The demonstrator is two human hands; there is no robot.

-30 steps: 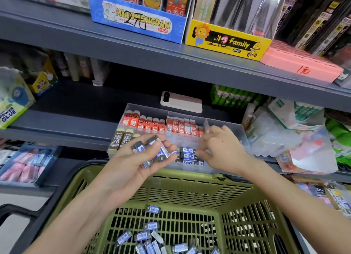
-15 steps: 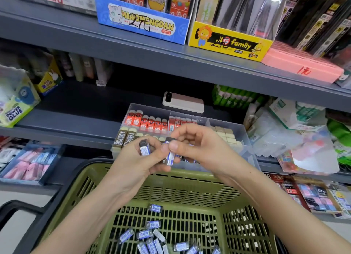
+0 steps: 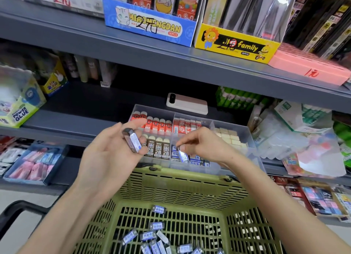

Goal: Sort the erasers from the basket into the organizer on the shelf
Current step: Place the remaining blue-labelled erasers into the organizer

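Basket: the green basket (image 3: 180, 175) is closest to the person, right up against the front of the shelf.
Loose erasers: lots of loose erasers (image 3: 150, 235) with blue labels lie on the basket floor, so I think there is plenty left to sort.
Left hand: the left hand (image 3: 110, 158) is palm up. Its fingers are curled round a few spare erasers (image 3: 133, 142). It is up over the 2B erasers (image 3: 158, 148), off to the left of where it needs to be.
Right hand: the right hand (image 3: 203, 145) points down and pinches one eraser (image 3: 182, 155) by its top end.
Eraser: it is tilted, with its long side running down and a little to the right. Its low end is just above the blue row (image 3: 197, 158).
Blue row: these have the same blue labels. They sit in the front middle box of the organizer (image 3: 230, 125).
Way to go: almost straight down from the right hand. I cannot tell if the eraser is touching the row yet.
Nearer hand: the right hand, by a lot.
Next move, I guess: stand the eraser up straighter so it fits in with the others, then let go.
Shelf: the grey shelf (image 3: 76, 120) holds the organizer. A phone (image 3: 187, 103) lies just behind it.
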